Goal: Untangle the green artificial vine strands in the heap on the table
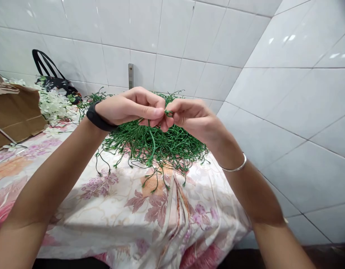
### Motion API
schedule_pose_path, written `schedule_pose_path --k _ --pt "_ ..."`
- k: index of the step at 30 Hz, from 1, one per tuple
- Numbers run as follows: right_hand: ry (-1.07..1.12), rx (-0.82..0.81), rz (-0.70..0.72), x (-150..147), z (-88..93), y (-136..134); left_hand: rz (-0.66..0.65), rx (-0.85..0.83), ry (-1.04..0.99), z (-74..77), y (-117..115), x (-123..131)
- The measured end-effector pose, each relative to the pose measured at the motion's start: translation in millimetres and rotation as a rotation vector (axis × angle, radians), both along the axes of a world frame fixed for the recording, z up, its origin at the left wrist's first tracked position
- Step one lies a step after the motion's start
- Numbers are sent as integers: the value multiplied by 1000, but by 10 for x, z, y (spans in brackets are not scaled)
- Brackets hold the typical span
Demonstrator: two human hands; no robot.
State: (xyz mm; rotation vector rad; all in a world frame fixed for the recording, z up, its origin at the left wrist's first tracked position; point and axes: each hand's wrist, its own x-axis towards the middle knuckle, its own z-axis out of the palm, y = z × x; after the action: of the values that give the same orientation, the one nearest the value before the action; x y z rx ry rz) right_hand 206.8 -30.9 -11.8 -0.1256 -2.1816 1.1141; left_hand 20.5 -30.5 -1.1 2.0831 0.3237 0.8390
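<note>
Both hands' fingertips [161, 116] hide the pinched green stem [152, 144] tip.

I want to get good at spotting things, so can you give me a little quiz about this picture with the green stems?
1. True or false: the left hand and right hand both pinch one green stem.
2. Which wrist wears the silver bangle? A left, B right.
3. Fill in: the pile of green stems lies on a ____ cloth.
Key: 1 true; 2 B; 3 floral.
</note>
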Motion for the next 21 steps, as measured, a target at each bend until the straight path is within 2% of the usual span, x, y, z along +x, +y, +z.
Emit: schedule_pose_path --k 4,11,14,18,21 --pt "125 -111 98 -53 -66 28 -68 -8 -146 -45 40 58" --pt "250 -243 124 -99 -178 163 -121 -74 -218 -102 132 136" --pt "298 -276 25 -88 -170 170 -59 -110 -208 -49 71 137" --pt "343 -282 -190 -50 -58 80 71 -122 -223 44 -59 158" --pt "376 -283 -290 -32 27 -14 98 -148 -296 59 -122 229"
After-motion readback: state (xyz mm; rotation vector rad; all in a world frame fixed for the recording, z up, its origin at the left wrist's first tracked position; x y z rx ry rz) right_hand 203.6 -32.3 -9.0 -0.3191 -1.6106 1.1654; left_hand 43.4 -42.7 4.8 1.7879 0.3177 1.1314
